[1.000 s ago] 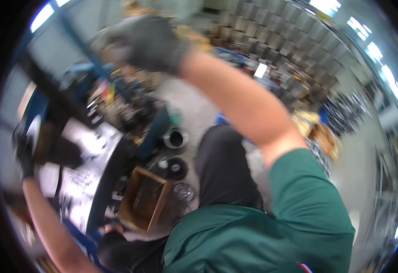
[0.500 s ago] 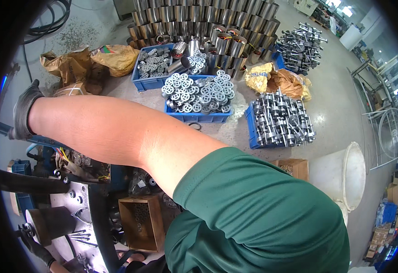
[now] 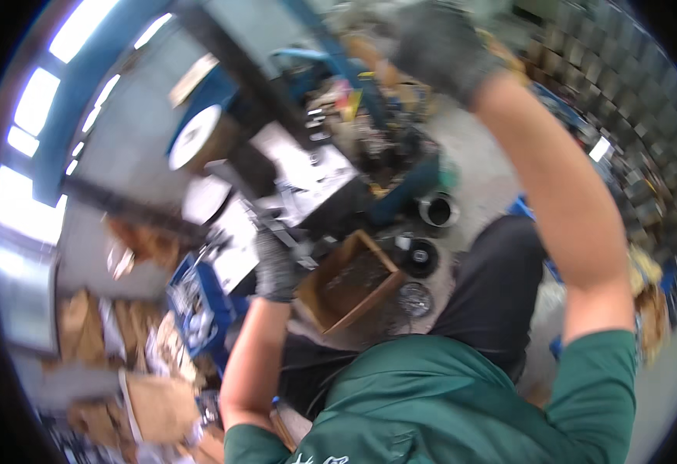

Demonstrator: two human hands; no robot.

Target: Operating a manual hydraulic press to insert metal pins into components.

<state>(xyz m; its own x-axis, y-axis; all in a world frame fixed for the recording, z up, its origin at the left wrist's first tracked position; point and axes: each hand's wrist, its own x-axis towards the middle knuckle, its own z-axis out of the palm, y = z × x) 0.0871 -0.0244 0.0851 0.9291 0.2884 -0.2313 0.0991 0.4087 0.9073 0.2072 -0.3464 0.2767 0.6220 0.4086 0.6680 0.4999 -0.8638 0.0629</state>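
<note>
My left hand (image 3: 275, 267), in a grey knit glove, is at the edge of the metal worktable (image 3: 319, 182). A silvery rod-like metal piece (image 3: 284, 233) lies against its fingers; blur hides whether they close round it. My right hand (image 3: 448, 52), in a darker grey glove, is raised at the top, beside the blue machine frame (image 3: 319, 35). Its fingers are smeared by motion. Between the frame's dark bars, a dark cylinder with a pale round face (image 3: 198, 141) stands over the worktable.
An open wooden box (image 3: 385, 284) sits below the worktable, beside a black ring-shaped part (image 3: 420, 257) and a steel cylinder (image 3: 437, 209). A blue bin (image 3: 213, 298) with metal parts stands at left. Cardboard (image 3: 160, 406) lies lower left; stacked metal cylinders (image 3: 625, 69) fill the upper right.
The view has swung left toward the machine. My right arm, earlier stretched across to the left, now reaches up on the right. My left hand has come in from the lower left corner.
</note>
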